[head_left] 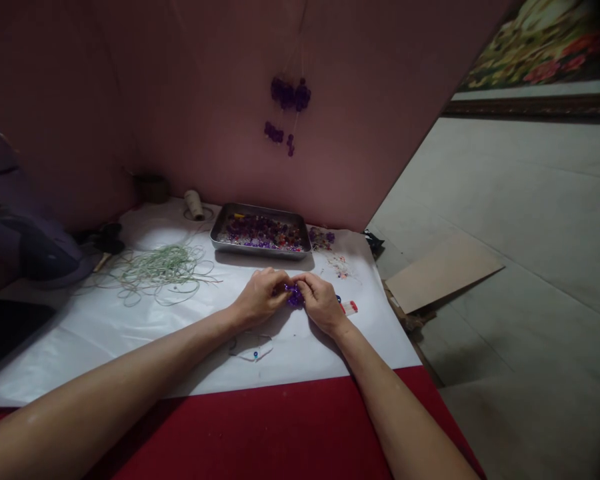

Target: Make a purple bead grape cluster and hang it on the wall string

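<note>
Left hand: fingers are pinching the purple beads.
Right hand: fingers are gripping their other side.
Purple beads: sitting between both hands, over the table, nearer than the tray.
Slip risk: a loosening pinch could be letting beads scatter.

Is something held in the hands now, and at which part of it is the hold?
Yes: a purple beaded piece, held near its upper side by the left hand and the right hand; exactly where they pinch it cannot be told.
</note>
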Demonstrator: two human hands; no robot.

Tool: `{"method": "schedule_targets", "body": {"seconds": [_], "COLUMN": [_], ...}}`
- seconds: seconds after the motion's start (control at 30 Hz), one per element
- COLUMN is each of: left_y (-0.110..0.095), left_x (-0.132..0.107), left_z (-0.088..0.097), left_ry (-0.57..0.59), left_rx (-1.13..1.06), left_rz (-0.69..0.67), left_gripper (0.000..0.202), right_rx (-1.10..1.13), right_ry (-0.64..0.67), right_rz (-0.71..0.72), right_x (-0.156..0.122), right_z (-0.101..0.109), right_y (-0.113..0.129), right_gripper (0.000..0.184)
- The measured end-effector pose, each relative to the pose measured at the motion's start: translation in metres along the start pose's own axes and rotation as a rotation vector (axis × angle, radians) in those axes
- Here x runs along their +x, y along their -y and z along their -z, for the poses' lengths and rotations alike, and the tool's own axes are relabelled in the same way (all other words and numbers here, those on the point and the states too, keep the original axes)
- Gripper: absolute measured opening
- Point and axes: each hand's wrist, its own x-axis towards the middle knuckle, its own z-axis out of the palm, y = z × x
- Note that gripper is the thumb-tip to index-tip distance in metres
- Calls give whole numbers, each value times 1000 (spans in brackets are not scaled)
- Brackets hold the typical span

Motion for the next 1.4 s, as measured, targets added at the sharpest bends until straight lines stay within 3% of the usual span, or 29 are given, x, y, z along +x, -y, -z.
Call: {"method": "schedule_targets", "body": {"seconds": [0.17, 0.47, 0.73, 1.07, 1.4], "left_y": [-2, 2, -5, 0, -2], "left_x": [0, -4, -4, -3, -3], "left_z": [2, 2, 4, 2, 5], "left_ry": [-37, -115, -51, -40, -33], "left_rx": [36, 157, 252, 57, 58], "left_rz": [26, -105, -103, -114, -58], "left_gripper": [7, 13, 15, 11, 12], "right_rx": [179, 184, 169, 114, 14], "right_ry": [132, 154, 157, 187, 153], "right_rz": [-71, -93, -87, -74, -126], "right_x": [-1, -1, 0, 1, 2], "right_z": [5, 5, 5, 10, 7], "right_y": [-1, -3, -5, 2, 0], "right_gripper": [18, 21, 31, 40, 40]}}
